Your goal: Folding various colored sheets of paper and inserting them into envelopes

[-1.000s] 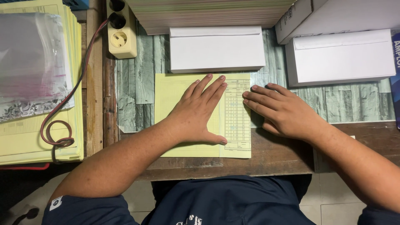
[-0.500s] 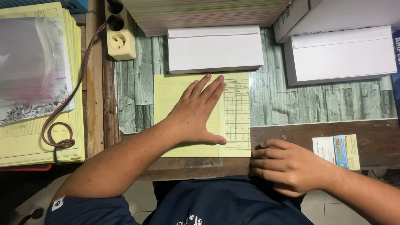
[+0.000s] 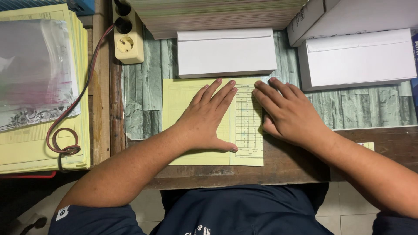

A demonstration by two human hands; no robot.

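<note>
A yellow printed form sheet [image 3: 246, 126] lies flat on the desk in front of me. My left hand [image 3: 209, 117] presses palm down on the middle of it, fingers spread and pointing away. My right hand [image 3: 287, 111] lies flat on the sheet's right edge, fingers extended toward the far side. Neither hand holds anything.
A stack of white envelopes [image 3: 226, 52] sits just beyond the sheet, and another white stack [image 3: 359, 58] lies at the right. A tall pile of yellow forms [image 3: 43, 143] under a clear plastic sleeve fills the left. A cream power strip [image 3: 127, 39] with a red cord stands at the back left.
My right hand dropped to the desk's near edge by a small slip half a second ago, then came back up onto the sheet's right edge. The left hand stayed put.
</note>
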